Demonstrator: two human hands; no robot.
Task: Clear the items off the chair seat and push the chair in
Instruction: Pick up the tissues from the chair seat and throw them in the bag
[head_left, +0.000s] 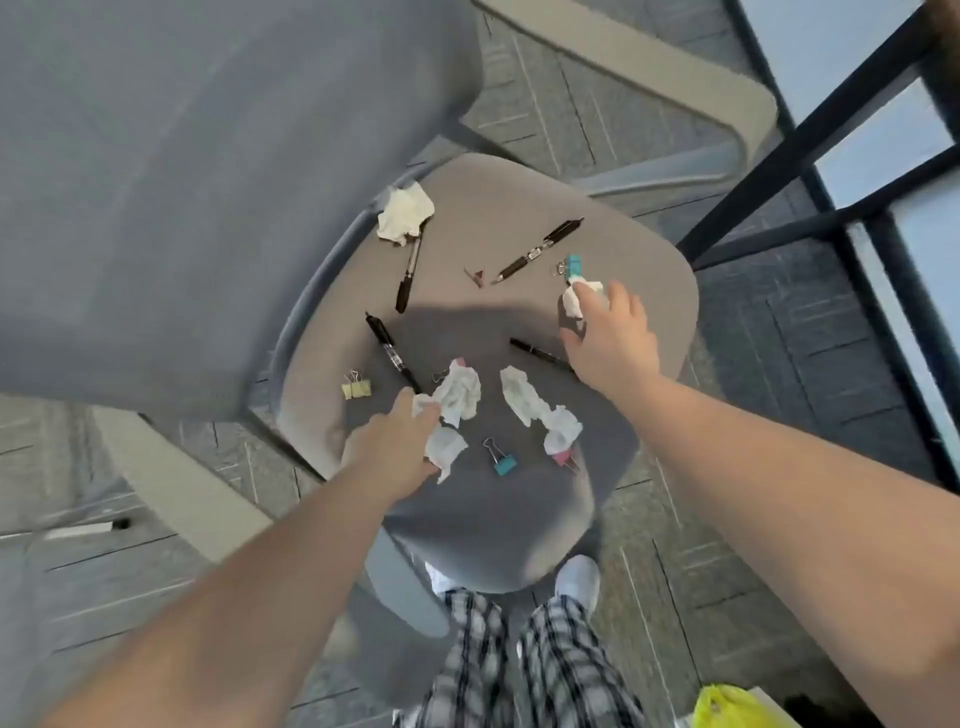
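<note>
Two hands on seat (639, 291) – left hand (395, 447), right hand (610, 332) gripping tissues

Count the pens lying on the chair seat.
4: one by the back-left tissue, one at the back centre, one at the left, one partly under the right hand. Tissues could hide more.

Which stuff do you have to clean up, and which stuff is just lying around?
To clear up:
crumpled tissues
pens
binder clips
chair seat, pushed in afterwards

Just lying about:
yellow bag on the floor
white stick-like thing on the carpet
black frame beside the chair
</note>
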